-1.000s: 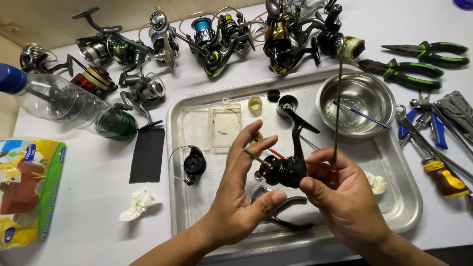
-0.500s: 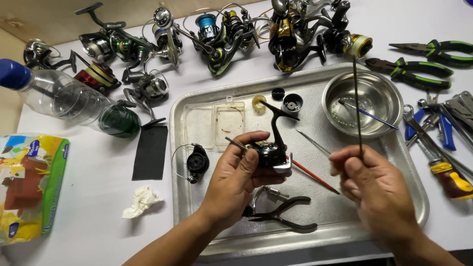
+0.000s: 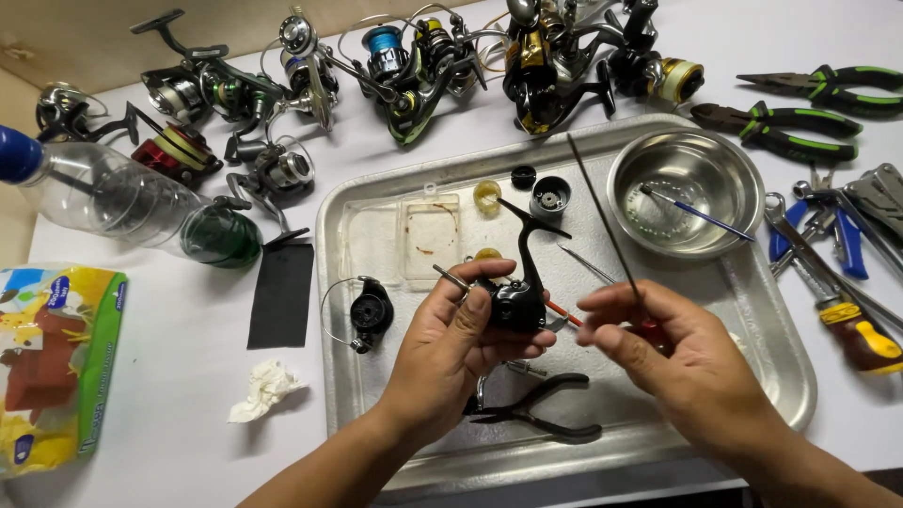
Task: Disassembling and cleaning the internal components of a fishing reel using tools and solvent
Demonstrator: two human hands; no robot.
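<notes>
A white bench (image 3: 122,442) carries a metal tray (image 3: 752,376), a row of whole fishing reels (image 3: 414,56) along the far edge, a clear plastic bottle (image 3: 113,202) and pliers (image 3: 790,127) at the right. On the tray stand a steel bowl (image 3: 685,188) with a small brush, a clear plastic box (image 3: 430,235), black pliers (image 3: 536,414) and a loose spool (image 3: 370,310). Above the tray's middle, the left hand (image 3: 451,362) has a closed grip round a black reel body (image 3: 517,296), stripped of spool and handle. The right hand (image 3: 682,362) pinches a thin rod-like tool (image 3: 602,216), its tip clear of the reel. The reel looks well dismantled; parts lie unassembled.
</notes>
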